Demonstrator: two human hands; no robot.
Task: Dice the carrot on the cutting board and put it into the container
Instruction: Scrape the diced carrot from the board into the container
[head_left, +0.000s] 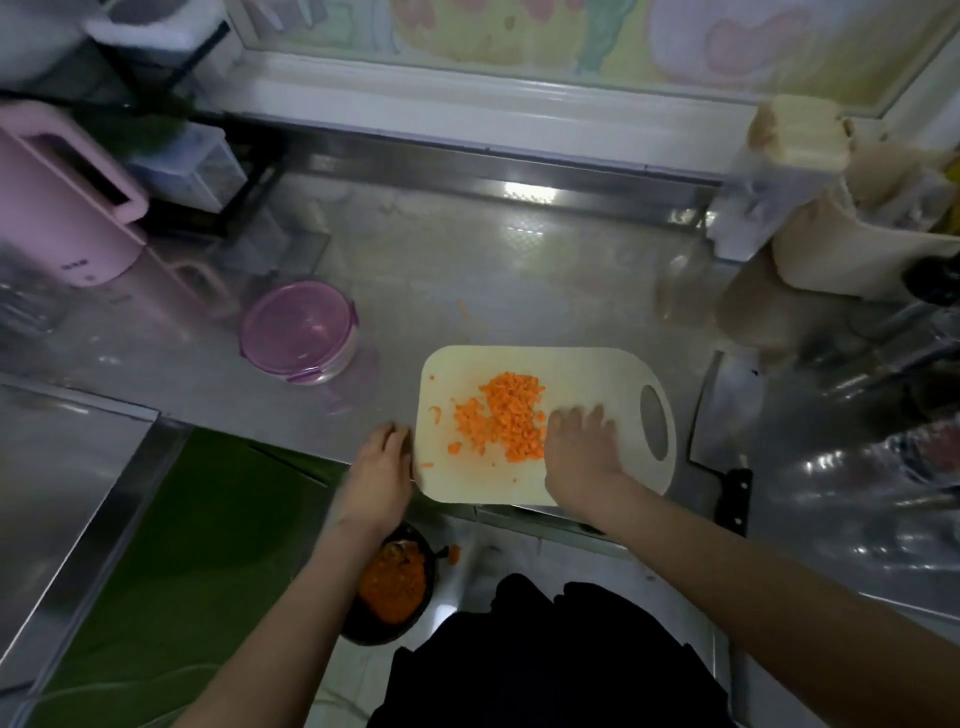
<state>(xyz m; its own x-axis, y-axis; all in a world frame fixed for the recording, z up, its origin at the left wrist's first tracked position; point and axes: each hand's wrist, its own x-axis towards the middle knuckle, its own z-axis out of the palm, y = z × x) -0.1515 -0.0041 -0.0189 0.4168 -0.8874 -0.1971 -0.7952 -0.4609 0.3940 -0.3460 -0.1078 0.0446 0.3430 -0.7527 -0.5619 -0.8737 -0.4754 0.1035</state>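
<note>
Many light, loose carrot dice (506, 421), best scooped together; right hand (582, 452) flat alongside, left hand (382, 465) at cutting board (587, 374) edge, grip indeterminate.

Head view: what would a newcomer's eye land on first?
The bright orange diced carrot heap in the middle of the white cutting board, with the right hand resting on the board beside it and the left hand at the board's left edge. Next, the purple-lidded container on the steel counter, up-left of the board.
</note>
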